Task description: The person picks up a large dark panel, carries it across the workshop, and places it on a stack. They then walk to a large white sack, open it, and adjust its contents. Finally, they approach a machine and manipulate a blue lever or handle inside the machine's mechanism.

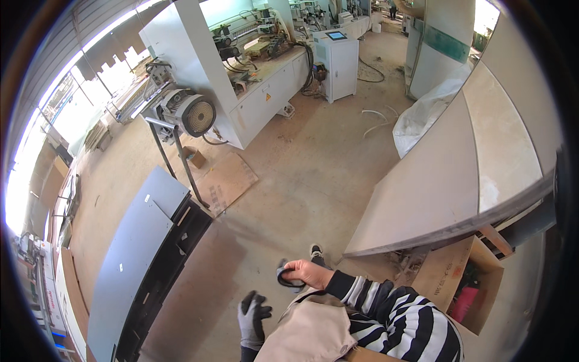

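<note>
My right hand (312, 273) is bare and closed on a grey and black work glove (289, 276), held in front of my body. Lower and to the left, my left hand (253, 315) wears a matching grey glove with black fingers. Its fingers are loosely bent and apart, with nothing in them. A beige apron (313, 330) covers my front, below both hands. My right arm has a black and white striped sleeve (398, 311).
On the left stands a stack of grey-blue panels (139, 220) beside a metal frame. A large beige board (422, 187) slants at the right, above an open cardboard box (443, 271). Flat cardboard (226, 181) lies ahead, before a white machine (259, 111) with a motor.
</note>
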